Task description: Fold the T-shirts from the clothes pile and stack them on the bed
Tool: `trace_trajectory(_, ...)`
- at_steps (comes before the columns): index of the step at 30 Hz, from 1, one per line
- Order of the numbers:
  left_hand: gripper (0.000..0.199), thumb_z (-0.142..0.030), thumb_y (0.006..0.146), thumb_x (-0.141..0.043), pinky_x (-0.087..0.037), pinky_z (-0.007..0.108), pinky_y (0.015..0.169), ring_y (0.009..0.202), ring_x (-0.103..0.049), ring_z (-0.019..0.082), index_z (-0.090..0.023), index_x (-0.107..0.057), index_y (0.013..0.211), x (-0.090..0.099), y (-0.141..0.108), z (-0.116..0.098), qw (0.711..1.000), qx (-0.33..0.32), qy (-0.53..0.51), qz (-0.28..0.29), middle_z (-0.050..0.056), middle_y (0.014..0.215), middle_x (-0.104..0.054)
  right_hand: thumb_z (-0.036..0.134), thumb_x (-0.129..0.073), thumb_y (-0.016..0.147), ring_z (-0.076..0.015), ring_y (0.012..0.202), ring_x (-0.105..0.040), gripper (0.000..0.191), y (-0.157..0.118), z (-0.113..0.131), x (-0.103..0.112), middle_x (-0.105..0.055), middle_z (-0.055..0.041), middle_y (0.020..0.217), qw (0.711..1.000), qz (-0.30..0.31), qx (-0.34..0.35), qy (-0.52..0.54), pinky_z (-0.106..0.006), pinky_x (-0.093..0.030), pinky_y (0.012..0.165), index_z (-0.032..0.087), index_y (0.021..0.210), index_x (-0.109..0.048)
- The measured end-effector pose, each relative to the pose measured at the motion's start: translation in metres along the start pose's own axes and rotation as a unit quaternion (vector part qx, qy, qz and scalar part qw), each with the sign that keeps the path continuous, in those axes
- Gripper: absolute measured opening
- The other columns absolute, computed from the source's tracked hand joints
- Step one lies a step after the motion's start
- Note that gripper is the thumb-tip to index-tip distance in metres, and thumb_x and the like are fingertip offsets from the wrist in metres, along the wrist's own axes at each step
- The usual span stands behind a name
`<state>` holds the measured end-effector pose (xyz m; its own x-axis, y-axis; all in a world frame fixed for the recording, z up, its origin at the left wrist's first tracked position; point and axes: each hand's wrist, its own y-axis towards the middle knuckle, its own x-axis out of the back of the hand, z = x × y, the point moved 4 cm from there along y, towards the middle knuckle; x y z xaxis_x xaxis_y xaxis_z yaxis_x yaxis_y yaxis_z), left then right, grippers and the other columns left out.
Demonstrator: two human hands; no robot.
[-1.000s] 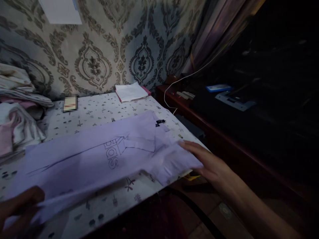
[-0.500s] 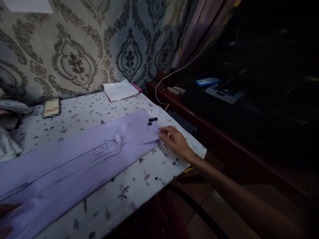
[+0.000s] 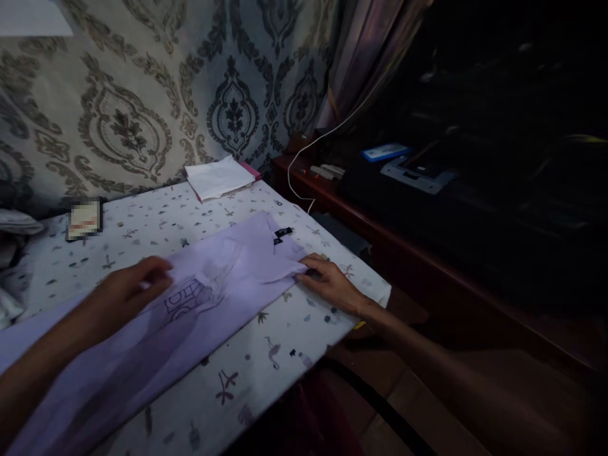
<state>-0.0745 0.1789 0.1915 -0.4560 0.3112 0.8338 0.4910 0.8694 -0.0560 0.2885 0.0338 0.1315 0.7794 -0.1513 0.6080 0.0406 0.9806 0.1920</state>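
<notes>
A lavender shirt (image 3: pixel 247 266) lies folded lengthwise across the table, with a dark line print on its front and black labels at the collar end. My right hand (image 3: pixel 330 282) is at that collar end, its fingers and thumb closed on the shirt's edge near the table corner. Over the middle of the shirt, just left of the print, is my left hand (image 3: pixel 128 288). Its thumb and fingers are apart and loosely bent, with nothing visible between them.
The table wears a white patterned cloth (image 3: pixel 266 329). White papers on a pink folder (image 3: pixel 221 177) lie at the back, and a small pixelated item (image 3: pixel 84 218) sits at the back left. Grey cloth (image 3: pixel 12 221) is at the far left. A white cable (image 3: pixel 291 174) hangs beside the dark furniture.
My left hand has moved from the lower left edge up and right, over the shirt's middle. My right hand stays at the collar end, where the shirt's edge has shifted slightly. The view has shifted slightly.
</notes>
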Motion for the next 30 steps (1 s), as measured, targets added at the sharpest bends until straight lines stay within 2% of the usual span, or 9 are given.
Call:
trace_trajectory(2,0.051,-0.060,0.079,-0.048,-0.051,0.034,0.077,0.089,-0.067,0.026,-0.020,-0.063,0.106,-0.034,0.045,-0.031,0.998,-0.033,0.012,0.052,0.007,0.095,-0.073,0.042,-0.058,0.093,-0.0233,0.090,-0.063,0.023,-0.001,0.002,0.003,-0.067,-0.0061,0.096,1.000,0.021,-0.001,0.006,-0.038,-0.050,0.084,0.022,0.090,-0.067)
trace_trajectory(4,0.050,-0.056,0.078,-0.048,-0.048,0.035,0.073,0.084,-0.066,0.026,-0.019,-0.061,0.108,-0.060,0.080,-0.049,0.996,-0.008,0.061,0.063,0.008,0.092,-0.072,0.041,-0.055,0.095,-0.0223,0.087,-0.064,0.023,-0.002,0.003,0.007,-0.068,-0.0054,0.094,1.000,0.024,-0.009,0.009,-0.035,-0.050,0.081,0.022,0.090,-0.066)
trace_trajectory(8,0.042,-0.051,0.072,-0.056,-0.041,0.032,0.067,0.081,-0.063,0.025,-0.021,-0.061,0.101,-0.082,0.108,-0.054,0.996,0.014,0.081,0.034,0.006,0.091,-0.069,0.038,-0.054,0.096,-0.0205,0.084,-0.064,0.020,-0.001,0.001,0.009,-0.069,-0.0044,0.092,1.000,0.007,-0.020,0.006,-0.033,-0.049,0.079,0.022,0.091,-0.065)
trace_trajectory(12,0.025,-0.045,0.067,-0.058,-0.036,0.029,0.060,0.064,-0.053,0.018,-0.022,-0.054,0.072,-0.081,0.104,-0.050,0.998,-0.020,-0.033,0.048,-0.001,0.067,-0.057,0.040,-0.050,0.097,-0.0185,0.079,-0.059,0.026,0.005,-0.005,0.007,-0.065,-0.0025,0.082,0.999,0.001,-0.038,0.015,-0.030,-0.047,0.073,0.021,0.085,-0.062)
trace_trajectory(16,0.029,-0.051,0.071,-0.056,-0.031,0.025,0.052,0.053,-0.039,0.012,-0.023,-0.046,0.073,-0.069,0.100,-0.047,0.981,-0.029,-0.191,-0.030,-0.007,0.058,-0.041,0.043,-0.049,0.097,-0.0164,0.071,-0.056,0.030,0.012,-0.006,0.007,-0.061,-0.0002,0.075,0.998,-0.008,-0.056,0.010,-0.028,-0.044,0.068,0.021,0.080,-0.060)
trace_trajectory(19,0.027,-0.049,0.070,-0.055,-0.030,0.025,0.052,0.051,-0.036,0.012,-0.023,-0.046,0.073,-0.069,0.103,-0.039,0.985,-0.005,-0.166,-0.040,-0.007,0.053,-0.039,0.039,-0.051,0.096,-0.0164,0.069,-0.057,0.023,0.016,-0.006,0.006,-0.063,0.0007,0.074,0.996,-0.031,-0.075,-0.028,-0.028,-0.043,0.066,0.022,0.084,-0.063)
trace_trajectory(25,0.032,-0.052,0.069,-0.053,-0.036,0.027,0.058,0.059,-0.048,0.015,-0.021,-0.056,0.077,-0.073,0.110,-0.035,0.995,-0.023,-0.087,-0.031,-0.004,0.060,-0.055,0.028,-0.060,0.088,-0.0181,0.072,-0.060,0.019,0.015,-0.011,0.003,-0.063,-0.0012,0.079,0.983,-0.090,-0.086,-0.132,-0.031,-0.046,0.071,0.024,0.104,-0.069)
trace_trajectory(28,0.041,-0.057,0.070,-0.052,-0.034,0.028,0.054,0.054,-0.046,0.015,-0.021,-0.058,0.088,-0.071,0.105,-0.036,0.997,-0.011,-0.081,-0.005,-0.005,0.055,-0.052,0.030,-0.059,0.089,-0.0173,0.069,-0.058,0.023,0.014,-0.017,0.004,-0.062,-0.0001,0.075,0.985,-0.098,-0.094,-0.107,-0.032,-0.047,0.071,0.023,0.108,-0.067)
trace_trajectory(30,0.047,-0.060,0.070,-0.051,-0.033,0.028,0.052,0.050,-0.044,0.015,-0.021,-0.057,0.097,-0.069,0.098,-0.035,0.996,-0.003,-0.090,0.017,-0.007,0.052,-0.047,0.037,-0.054,0.093,-0.0168,0.065,-0.058,0.025,0.013,-0.024,0.008,-0.062,0.0008,0.071,0.987,-0.113,-0.109,-0.032,-0.032,-0.047,0.069,0.022,0.110,-0.065)
